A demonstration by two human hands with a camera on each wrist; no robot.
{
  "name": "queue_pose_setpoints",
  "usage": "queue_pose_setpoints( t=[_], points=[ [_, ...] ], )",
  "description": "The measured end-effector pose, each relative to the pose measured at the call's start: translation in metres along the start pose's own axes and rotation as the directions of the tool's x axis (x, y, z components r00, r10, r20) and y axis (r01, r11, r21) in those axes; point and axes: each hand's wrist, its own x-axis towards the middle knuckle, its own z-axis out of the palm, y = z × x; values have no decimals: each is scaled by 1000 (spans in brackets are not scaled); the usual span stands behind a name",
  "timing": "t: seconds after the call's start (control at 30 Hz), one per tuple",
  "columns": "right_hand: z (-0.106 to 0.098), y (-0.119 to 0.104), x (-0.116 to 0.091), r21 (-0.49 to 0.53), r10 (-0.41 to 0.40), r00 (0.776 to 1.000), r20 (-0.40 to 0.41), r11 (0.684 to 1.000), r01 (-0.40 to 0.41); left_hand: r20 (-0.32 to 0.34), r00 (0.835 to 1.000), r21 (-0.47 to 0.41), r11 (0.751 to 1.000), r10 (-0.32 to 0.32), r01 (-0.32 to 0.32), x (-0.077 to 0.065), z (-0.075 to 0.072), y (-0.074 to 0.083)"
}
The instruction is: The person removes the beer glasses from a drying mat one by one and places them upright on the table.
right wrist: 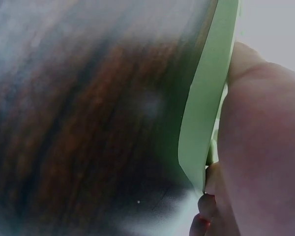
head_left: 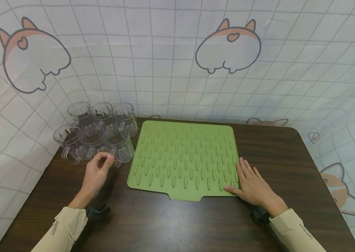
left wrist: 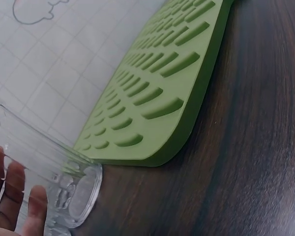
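Clear mugs with handles stand in two rows at the left of the table. My left hand (head_left: 96,175) pinches the handle of the front-row mug (head_left: 124,150) closest to the mat, thumb and forefinger meeting at it. That mug (left wrist: 86,191) appears in the left wrist view, close to the mat's corner, with fingers (left wrist: 37,204) beside it. A green ridged mat (head_left: 183,159) lies flat in the middle. My right hand (head_left: 256,186) rests with straight fingers over the mat's right front corner. In the right wrist view the hand (right wrist: 270,142) touches the mat's edge (right wrist: 201,115).
Other clear mugs, such as the back-left one (head_left: 81,115) and the front-left one (head_left: 68,140), crowd close together. Dark wooden table (head_left: 152,224) surrounds the mat. A white gridded cloth (head_left: 171,70) with dog drawings rises behind and at both sides.
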Motion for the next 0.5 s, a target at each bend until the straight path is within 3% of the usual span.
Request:
queue_pose_setpoints(
  t=[0.2,0.5],
  points=[
    [2,2,3,3,-3,1000,-10,1000,3,22,1000,130,991,-6,3,4,-6,-1],
    [4,2,4,38,-20,999,-38,999,22,22,999,385,922,31,-37,-3,-23,12]
  ],
)
